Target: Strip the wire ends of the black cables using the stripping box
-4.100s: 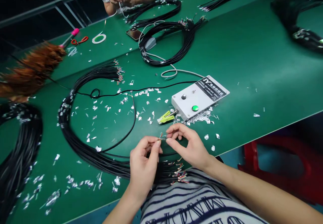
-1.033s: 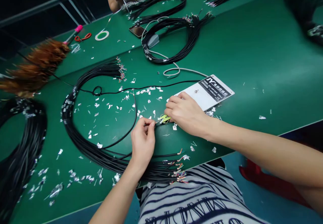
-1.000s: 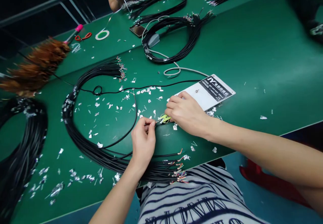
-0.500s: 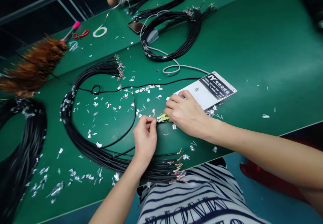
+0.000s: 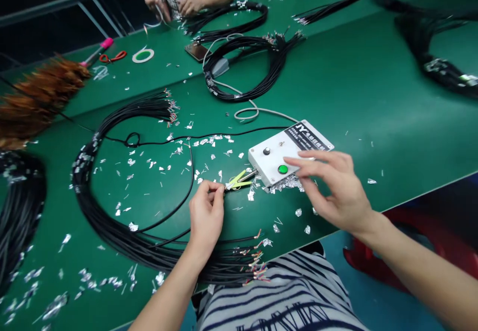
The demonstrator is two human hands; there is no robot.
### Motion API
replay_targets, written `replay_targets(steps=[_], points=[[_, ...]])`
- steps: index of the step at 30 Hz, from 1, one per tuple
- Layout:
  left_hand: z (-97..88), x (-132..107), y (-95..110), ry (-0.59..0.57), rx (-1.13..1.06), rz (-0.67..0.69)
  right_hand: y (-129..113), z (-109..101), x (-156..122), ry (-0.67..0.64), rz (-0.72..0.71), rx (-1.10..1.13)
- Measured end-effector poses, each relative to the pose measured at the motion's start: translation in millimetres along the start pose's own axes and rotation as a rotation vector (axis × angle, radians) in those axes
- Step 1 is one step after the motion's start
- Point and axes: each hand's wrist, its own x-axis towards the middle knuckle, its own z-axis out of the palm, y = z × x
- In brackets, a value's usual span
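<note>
My left hand pinches the end of a black cable between thumb and fingertips. Just past those fingertips, a yellow-green clip sits at the cable's stripped, whitish end, its arms spread around a metal shaft. That shaft comes out of a small white control box with a black knob and a green button. Over the box's right side hovers my right hand, fingers apart and holding nothing. A bundle of black cables curves around the left, its coloured wire ends lying below my left hand.
Foil scraps litter the green table. Behind stand a cable coil, a phone, a tape roll, red scissors and a feather duster. Across the table, a co-worker's hands are busy.
My right hand has left the clip and moved right over the box, its fingers opening. The clip and box front are now uncovered. My left hand keeps its pinch; the view has shifted.
</note>
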Motion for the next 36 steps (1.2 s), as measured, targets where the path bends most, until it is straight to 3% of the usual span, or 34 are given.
replay_targets(steps=[4, 8, 14, 16, 18, 21, 23, 26, 29, 30, 32, 33, 34, 35, 36], points=[[-0.9, -0.5, 1.3, -0.006, 0.023, 0.010, 3.8, 11.6, -21.8, 0.005, -0.040, -0.053], [-4.9, -2.8, 1.1, 0.013, 0.059, 0.003, 9.1, 22.3, -23.3, 0.068, -0.054, -0.125], [-19.5, 0.1, 4.1, 0.069, 0.012, 0.003, -4.9, 16.2, -21.8, 0.100, -0.026, -0.005], [-26.9, 6.5, 7.7, 0.121, 0.052, 0.052, -19.5, 14.6, -26.9, 0.027, -0.022, 0.151], [-36.0, 17.9, 11.5, 0.185, 0.111, 0.075, -35.1, 16.8, -34.0, -0.137, -0.002, 0.366], [-54.0, 46.2, 15.8, 0.221, 0.078, -0.048, -53.5, 25.9, -43.8, -0.349, 0.081, 0.573], [-69.2, 69.6, 18.5, 0.255, 0.027, -0.123, -60.7, 32.0, -47.2, -0.372, 0.130, 0.607], [-89.3, 94.7, 25.1, 0.397, 0.034, -0.095, -66.6, 36.7, -46.5, -0.344, 0.218, 0.677], [-88.6, 81.8, 33.7, 0.481, 0.087, 0.027, -69.6, 38.7, -41.5, -0.322, 0.430, 0.785], [-82.0, 67.2, 36.4, 0.462, 0.110, 0.076, -70.1, 39.8, -39.3, -0.309, 0.517, 0.819], [-62.5, 27.9, 40.7, 0.296, 0.163, 0.155, -69.9, 42.9, -34.5, -0.264, 0.664, 0.884], [-51.6, 6.9, 42.1, 0.121, 0.196, 0.169, -69.2, 44.6, -32.0, -0.240, 0.717, 0.914], [-41.3, -12.5, 42.8, -0.150, 0.279, 0.210, -68.2, 46.0, -29.4, -0.217, 0.757, 0.944], [-32.5, -28.7, 42.9, -0.311, 0.345, 0.240, -67.0, 46.8, -26.9, -0.205, 0.786, 0.975], [-25.7, -40.7, 42.3, -0.399, 0.373, 0.244, -65.7, 47.1, -24.6, -0.202, 0.806, 1.009]])
